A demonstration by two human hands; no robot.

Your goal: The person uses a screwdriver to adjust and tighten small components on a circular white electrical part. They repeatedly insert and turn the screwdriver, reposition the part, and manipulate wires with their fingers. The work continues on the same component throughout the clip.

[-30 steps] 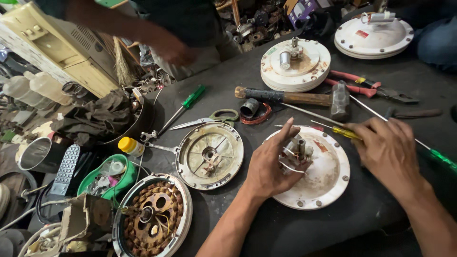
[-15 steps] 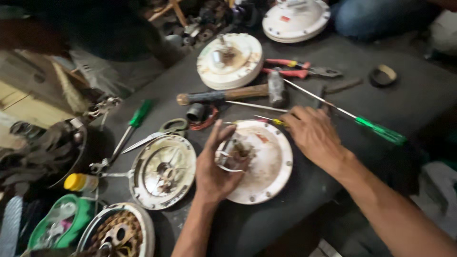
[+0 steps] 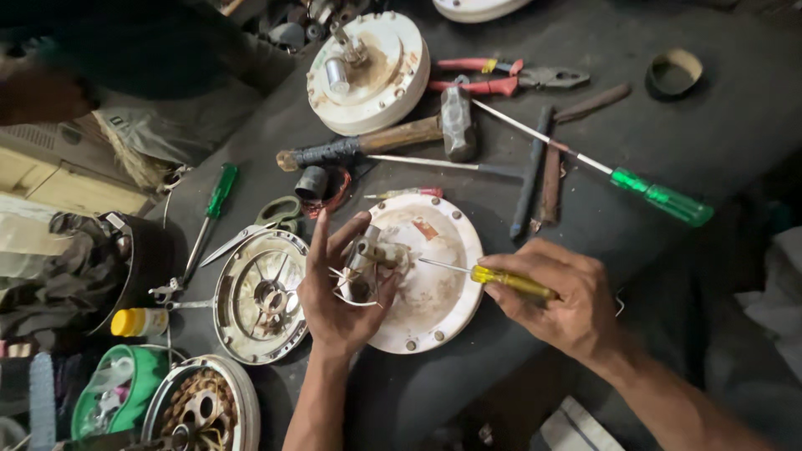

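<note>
While the head view looks straight down on a dark bench, the left hand cups a small metal part over the hub of a white round cover, fingers curled about it, thumb and forefinger raised at its top edge. Part sits upright in that grasp, just above the cover's middle; thin white wires loop out under it

Right hand lies to the right of the cover, closed around a yellow-handled screwdriver. Its long axis runs almost level, handle in the fist, thin shaft pointing left, tip reaching the part at the left fingers. So the part lies left of the right fist, at the far end of the shaft; left hand is on it, right hand only meets it through the tool

Round about: second open cover just left of the wrist, hammer and pliers above, green screwdriver well to the upper right, another white cover at top. Someone else's dark sleeve at upper left, apart from both hands
</note>
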